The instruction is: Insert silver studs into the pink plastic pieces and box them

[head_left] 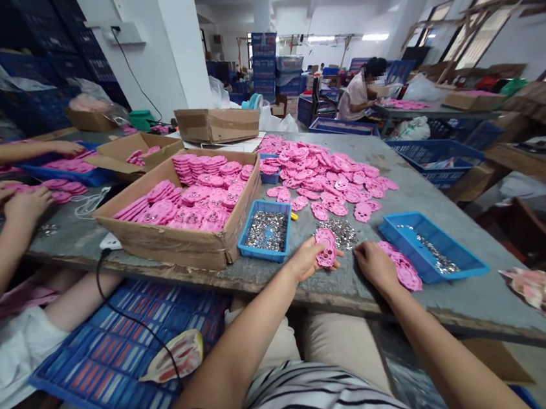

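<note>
My left hand (pixel 305 259) grips a flat pink plastic piece (pixel 325 247) with holes in it, held just above the table's front edge. Right beside it lies a loose pile of small shiny metal parts (pixel 339 233). My right hand (pixel 374 264) rests at the near side of that pile, fingers curled together; whatever is between them is hidden. Touching distance from my right wrist, several pink pieces (pixel 401 268) lie overlapped against a blue tray (pixel 433 246) that holds more metal parts. Another blue tray (pixel 266 230) of metal parts stands left of my left hand.
A cardboard box (pixel 170 244) packed with pink pieces stands on the left. Behind my hands spreads a big heap of pink pieces (pixel 318 167). A co-worker's hands (pixel 27 207) handle pink pieces at far left. A blue crate (pixel 131 343) sits below the table edge.
</note>
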Demonstrator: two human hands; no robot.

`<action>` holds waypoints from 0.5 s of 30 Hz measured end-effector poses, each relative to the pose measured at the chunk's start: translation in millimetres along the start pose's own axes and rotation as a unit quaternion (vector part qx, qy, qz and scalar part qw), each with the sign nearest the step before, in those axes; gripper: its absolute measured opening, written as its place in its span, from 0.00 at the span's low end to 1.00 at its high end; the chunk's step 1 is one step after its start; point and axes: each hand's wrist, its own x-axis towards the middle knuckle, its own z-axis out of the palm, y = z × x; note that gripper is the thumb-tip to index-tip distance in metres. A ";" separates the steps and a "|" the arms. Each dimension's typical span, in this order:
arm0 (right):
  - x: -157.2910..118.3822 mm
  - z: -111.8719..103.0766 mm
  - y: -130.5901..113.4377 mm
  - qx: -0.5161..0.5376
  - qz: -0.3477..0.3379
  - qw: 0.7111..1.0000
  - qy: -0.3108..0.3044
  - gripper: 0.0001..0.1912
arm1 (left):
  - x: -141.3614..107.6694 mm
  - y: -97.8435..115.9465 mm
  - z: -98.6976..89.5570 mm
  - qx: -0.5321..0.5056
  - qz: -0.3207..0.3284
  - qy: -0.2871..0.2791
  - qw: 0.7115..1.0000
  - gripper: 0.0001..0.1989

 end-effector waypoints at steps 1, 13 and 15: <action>-0.4 0.2 0.1 0.003 0.001 1.000 0.002 0.12 | 0.0 0.4 0.4 0.001 -0.001 0.000 1.000 0.16; 4.8 10.7 14.2 0.101 -0.019 0.994 0.035 0.07 | 1.6 -0.8 -1.8 0.007 0.000 0.006 1.000 0.17; 4.6 11.5 17.3 0.148 -0.016 0.988 0.041 0.05 | 1.2 -0.5 -1.4 0.007 0.001 0.006 1.000 0.17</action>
